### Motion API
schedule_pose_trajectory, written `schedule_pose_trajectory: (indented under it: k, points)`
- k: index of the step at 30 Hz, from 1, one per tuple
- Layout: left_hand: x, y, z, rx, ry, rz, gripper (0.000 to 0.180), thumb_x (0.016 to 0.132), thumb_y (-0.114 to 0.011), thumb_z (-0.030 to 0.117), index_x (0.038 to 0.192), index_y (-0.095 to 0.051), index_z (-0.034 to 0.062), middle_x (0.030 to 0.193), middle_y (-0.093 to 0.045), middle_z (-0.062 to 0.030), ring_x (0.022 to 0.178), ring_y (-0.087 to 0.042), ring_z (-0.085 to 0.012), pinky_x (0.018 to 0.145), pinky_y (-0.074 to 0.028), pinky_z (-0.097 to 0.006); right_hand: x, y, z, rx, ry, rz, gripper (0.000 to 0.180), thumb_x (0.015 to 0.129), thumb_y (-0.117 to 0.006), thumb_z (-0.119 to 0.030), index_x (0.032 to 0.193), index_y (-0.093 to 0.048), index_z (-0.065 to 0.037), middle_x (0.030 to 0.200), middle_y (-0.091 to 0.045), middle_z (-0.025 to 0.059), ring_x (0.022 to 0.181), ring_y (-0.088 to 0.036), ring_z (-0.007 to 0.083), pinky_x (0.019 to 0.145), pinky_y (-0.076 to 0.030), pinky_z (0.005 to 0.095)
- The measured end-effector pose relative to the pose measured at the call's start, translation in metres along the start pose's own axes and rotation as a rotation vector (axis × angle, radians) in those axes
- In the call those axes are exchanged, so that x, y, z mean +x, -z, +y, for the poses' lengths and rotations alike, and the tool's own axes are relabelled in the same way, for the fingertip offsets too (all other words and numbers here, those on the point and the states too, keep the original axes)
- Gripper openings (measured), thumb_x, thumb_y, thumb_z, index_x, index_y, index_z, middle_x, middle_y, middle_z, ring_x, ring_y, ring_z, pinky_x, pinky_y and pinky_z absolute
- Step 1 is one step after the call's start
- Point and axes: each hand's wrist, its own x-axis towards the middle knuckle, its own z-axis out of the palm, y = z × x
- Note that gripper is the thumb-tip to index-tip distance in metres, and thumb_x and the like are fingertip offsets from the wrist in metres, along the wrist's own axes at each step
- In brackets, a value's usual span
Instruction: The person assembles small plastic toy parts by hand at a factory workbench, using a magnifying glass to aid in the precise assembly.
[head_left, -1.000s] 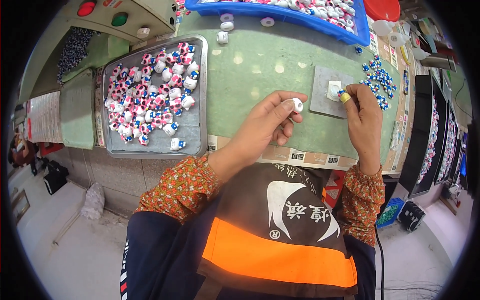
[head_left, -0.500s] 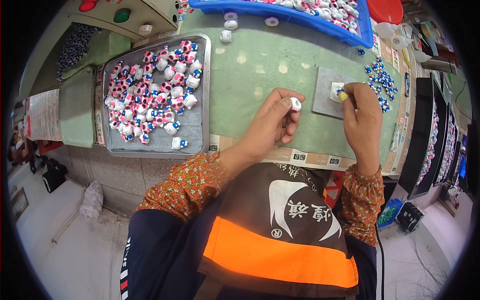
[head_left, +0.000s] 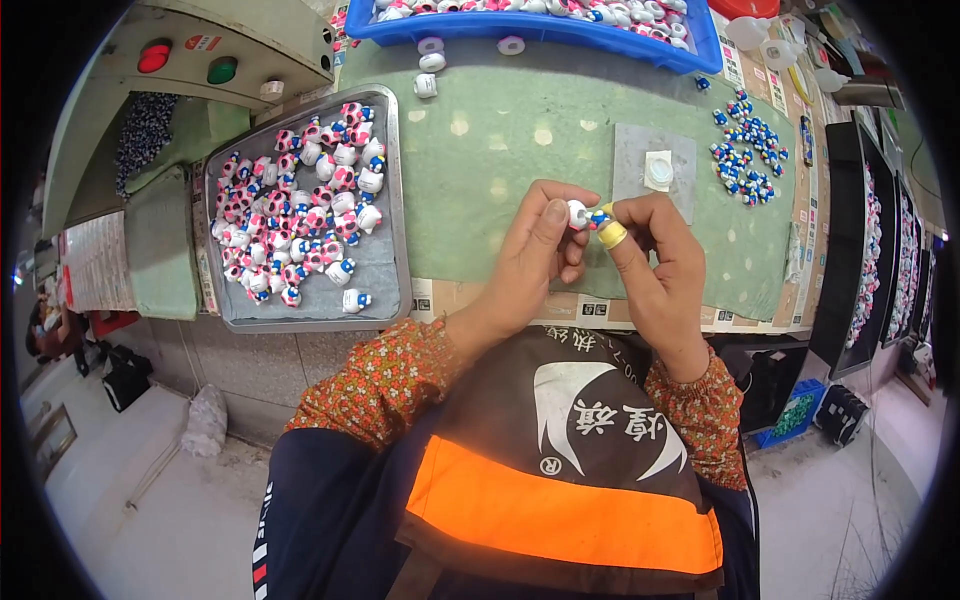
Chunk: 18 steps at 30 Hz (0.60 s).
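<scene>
- Left hand (head_left: 530, 245): thumb and fingers closed, gripping a small white head (head_left: 577, 213), its hollow facing right.
- Right hand (head_left: 662, 255): thumb and forefinger pinched on a small blue body (head_left: 598, 218) at the head's hollow; whether the two parts touched could not be told. Yellow cover (head_left: 612, 235) on the thumb.
- Location of both parts: above the green tabletop (head_left: 480, 190), near its front edge.
- Apron (head_left: 500, 395): dark, orange band, white printed characters, curved white emblem and small circled mark.
- Navy garment (head_left: 320, 490): white lettering and a red mark along the left side.
- Table-edge paper (head_left: 470, 300): dark printed label blocks, too small to make out.
- Machine housing (head_left: 230, 40): orange sticker with pale print, red and green buttons.
- Metal tray (head_left: 399, 200), left: many pink, white and blue figures.
- Grey plate (head_left: 625, 160): bore a white square with a round patch.
- Blue bodies (head_left: 750, 150): scattered right of the plate.
- Blue bin (head_left: 690, 62): heaped with white and pink pieces.
</scene>
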Motion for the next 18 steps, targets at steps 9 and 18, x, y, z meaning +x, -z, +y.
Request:
schedule_pose_trajectory:
  k: [9,18]
  points:
    - [-0.002,0.003,-0.008,0.232,-0.139,-0.042,0.029,0.109,-0.039,0.033,0.12,-0.049,0.0087,0.09,-0.048,0.003,0.071,-0.039,-0.0033,0.062,-0.037,-0.018,-0.01,-0.014,0.013,-0.111,0.135,0.055,0.01,0.089,-0.065,0.001,0.096,-0.059,0.003,0.085,-0.059,0.0071,0.069,-0.057,0.0121,0.059,-0.046,0.0267]
    - [-0.008,-0.007,-0.001,0.175,-0.039,0.066,0.03,0.109,-0.037,0.037,0.111,-0.049,0.0093,0.082,-0.046,0.0033,0.065,-0.037,-0.0014,0.054,-0.032,-0.017,-0.014,-0.011,0.013,0.289,-0.066,0.02,0.006,0.094,-0.063,-0.002,0.098,-0.061,0.002,0.084,-0.061,0.0007,0.071,-0.053,0.0049,0.062,-0.044,0.0229]
